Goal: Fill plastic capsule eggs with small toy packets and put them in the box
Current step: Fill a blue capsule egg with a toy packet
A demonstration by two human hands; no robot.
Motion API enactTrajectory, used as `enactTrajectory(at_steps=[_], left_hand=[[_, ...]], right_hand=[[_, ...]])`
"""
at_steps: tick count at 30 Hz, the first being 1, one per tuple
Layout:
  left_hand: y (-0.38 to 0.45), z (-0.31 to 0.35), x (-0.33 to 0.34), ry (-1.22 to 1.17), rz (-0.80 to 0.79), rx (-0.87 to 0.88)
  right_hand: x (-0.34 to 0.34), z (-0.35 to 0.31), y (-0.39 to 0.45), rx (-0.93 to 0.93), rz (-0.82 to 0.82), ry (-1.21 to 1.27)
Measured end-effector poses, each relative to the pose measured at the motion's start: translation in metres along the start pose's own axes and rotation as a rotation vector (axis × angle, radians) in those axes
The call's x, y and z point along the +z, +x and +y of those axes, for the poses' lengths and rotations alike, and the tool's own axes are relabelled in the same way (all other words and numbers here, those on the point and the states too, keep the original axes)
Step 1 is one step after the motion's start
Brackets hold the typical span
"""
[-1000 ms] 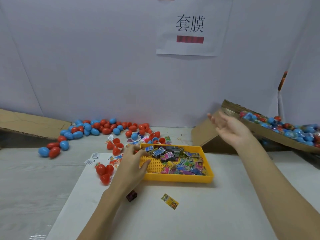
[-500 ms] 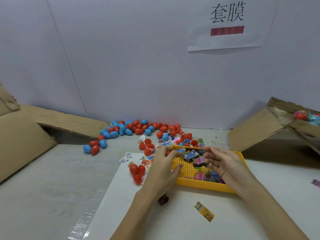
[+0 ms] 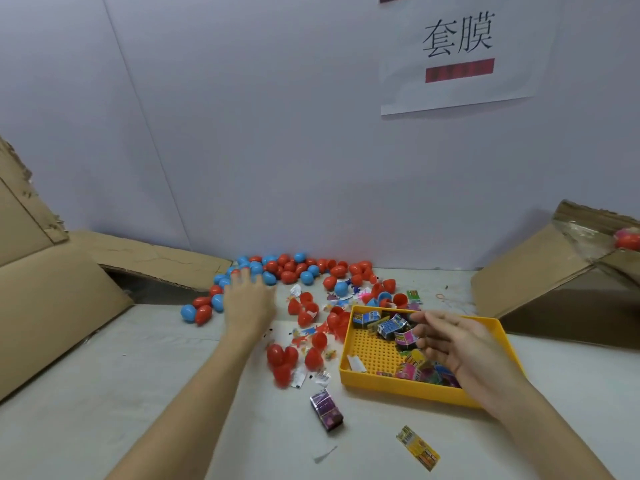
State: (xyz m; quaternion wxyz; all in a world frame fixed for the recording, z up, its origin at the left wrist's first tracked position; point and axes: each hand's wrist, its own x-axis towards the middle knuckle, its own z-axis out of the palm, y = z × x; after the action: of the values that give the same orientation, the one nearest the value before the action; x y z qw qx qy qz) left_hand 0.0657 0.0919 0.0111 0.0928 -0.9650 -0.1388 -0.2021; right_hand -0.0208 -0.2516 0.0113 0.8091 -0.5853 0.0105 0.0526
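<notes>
- The yellow tray [image 3: 360,372] sits on the worktop [image 3: 138,393] with many toy packets [image 3: 391,325] left inside
- Left of the tray, the left hand [image 3: 247,303] reaches with a wide, empty grip toward the pile of red and blue eggs [image 3: 294,268]
- Over the tray, the right hand [image 3: 457,344] has a loose, empty grip
- Right of the tray, the box [image 3: 540,271] shows a few filled eggs, so I think lots are left

Even, bright light; left hand [image 3: 246,299] motion-blurred, edges bowed.
</notes>
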Motion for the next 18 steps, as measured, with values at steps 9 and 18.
enactTrajectory(at_steps=[9,18], left_hand=[[-0.001,-0.045,0.033,0.148,-0.076,0.056],[-0.010,-0.007,-0.009,-0.666,-0.007,-0.041]], right_hand=[[0.003,0.003,0.004,0.014,-0.013,-0.077],[0.000,0.004,0.004,0.019,-0.025,-0.071]])
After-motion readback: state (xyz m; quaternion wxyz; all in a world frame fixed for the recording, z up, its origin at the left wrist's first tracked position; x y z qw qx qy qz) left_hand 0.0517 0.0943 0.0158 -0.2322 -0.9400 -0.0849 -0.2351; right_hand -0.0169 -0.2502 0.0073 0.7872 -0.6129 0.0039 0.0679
